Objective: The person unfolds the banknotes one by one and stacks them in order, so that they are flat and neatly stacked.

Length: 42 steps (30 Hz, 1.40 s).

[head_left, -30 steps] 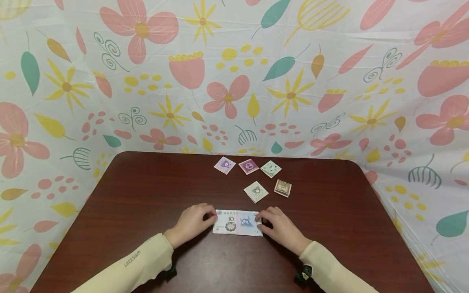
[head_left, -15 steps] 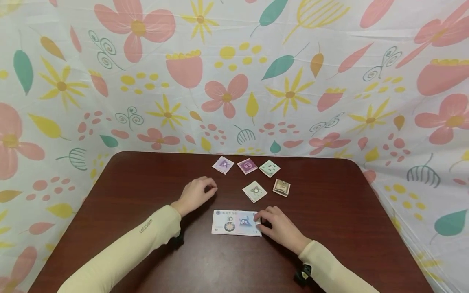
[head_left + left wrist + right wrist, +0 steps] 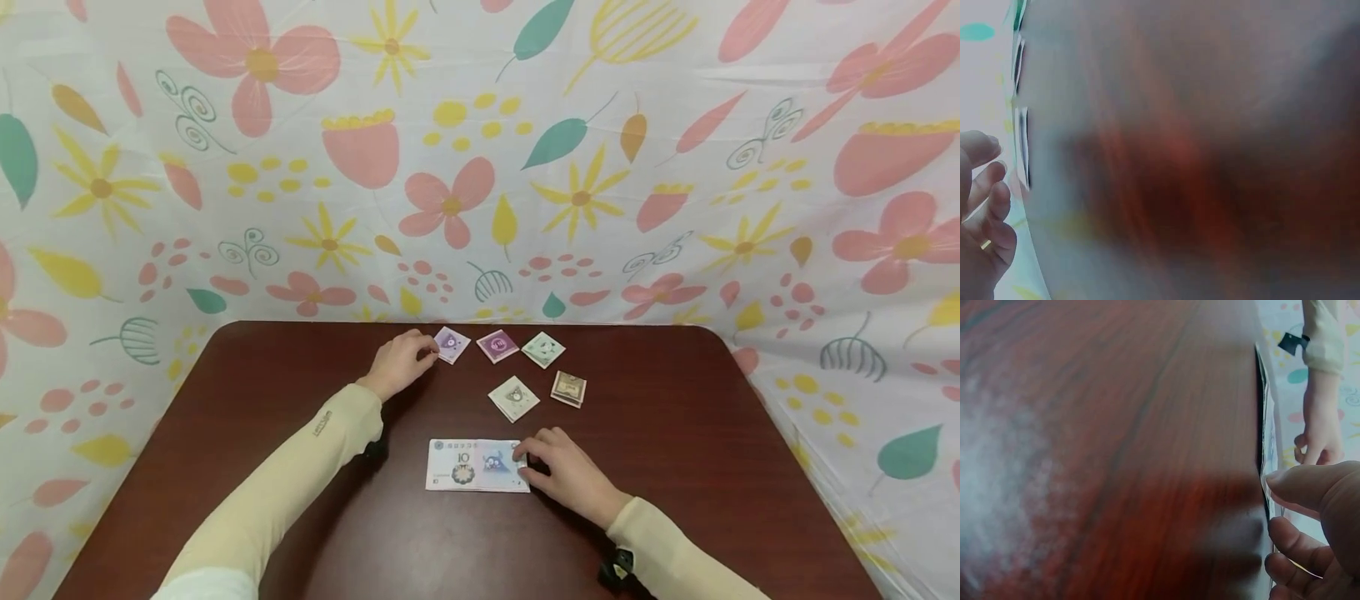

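Note:
A light blue play banknote (image 3: 477,465) printed with a 10 lies flat on the near middle of the table. At its right end, my right hand (image 3: 570,475) pinches the edge between curled thumb and fingers; the right wrist view shows the thumb (image 3: 1307,484) against the paper. My left hand (image 3: 401,364) is reached forward at the left corner of a folded lilac note (image 3: 452,343). In the left wrist view, a small gap shows between its loosely bent fingers (image 3: 999,200) and the nearest folded paper (image 3: 1023,147).
Other folded notes lie to the right: purple (image 3: 497,346), green (image 3: 543,349), pale grey-green (image 3: 514,398) and brown (image 3: 569,388). The dark red-brown table (image 3: 300,350) ends at a flower-patterned cloth (image 3: 450,125) behind it.
My left hand has left the 10 note's left end and moved forward to the folded lilac note. The right hand stays at the 10 note's right end. The head view has shifted slightly.

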Each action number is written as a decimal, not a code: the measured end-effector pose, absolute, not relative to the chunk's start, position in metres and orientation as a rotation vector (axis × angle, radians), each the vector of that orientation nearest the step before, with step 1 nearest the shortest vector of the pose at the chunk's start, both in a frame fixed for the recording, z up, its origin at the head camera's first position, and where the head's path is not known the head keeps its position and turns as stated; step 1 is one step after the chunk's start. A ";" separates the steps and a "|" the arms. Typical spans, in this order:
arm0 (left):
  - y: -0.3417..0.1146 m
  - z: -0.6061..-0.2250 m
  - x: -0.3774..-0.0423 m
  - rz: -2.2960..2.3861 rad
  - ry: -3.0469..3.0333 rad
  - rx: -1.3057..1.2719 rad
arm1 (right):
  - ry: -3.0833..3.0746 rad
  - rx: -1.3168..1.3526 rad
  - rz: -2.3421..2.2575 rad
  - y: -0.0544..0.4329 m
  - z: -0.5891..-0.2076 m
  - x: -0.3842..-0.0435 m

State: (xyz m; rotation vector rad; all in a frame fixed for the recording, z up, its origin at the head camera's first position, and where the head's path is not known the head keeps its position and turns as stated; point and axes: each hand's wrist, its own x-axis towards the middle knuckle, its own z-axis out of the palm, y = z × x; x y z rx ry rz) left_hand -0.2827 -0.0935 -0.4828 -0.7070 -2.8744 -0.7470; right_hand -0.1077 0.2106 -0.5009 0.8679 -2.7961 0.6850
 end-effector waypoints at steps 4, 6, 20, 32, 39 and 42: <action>-0.096 -0.484 -0.292 -0.757 -2.900 -0.663 | -2.804 0.871 0.688 0.209 -0.502 -0.105; -0.096 -0.484 -0.296 -0.759 -2.912 -0.657 | -2.810 0.867 0.690 0.208 -0.502 -0.104; -0.075 -0.485 -0.317 -0.630 -3.041 -0.616 | -2.789 0.862 0.691 0.207 -0.500 -0.101; -0.069 -0.477 -0.322 -0.486 -3.171 -0.641 | -2.792 0.860 0.677 0.208 -0.498 -0.103; -0.069 -0.472 -0.324 -0.483 -3.193 -0.611 | -2.796 0.847 0.667 0.209 -0.499 -0.104; -0.070 -0.472 -0.324 -0.504 -3.196 -0.585 | -2.802 0.842 0.664 0.210 -0.499 -0.105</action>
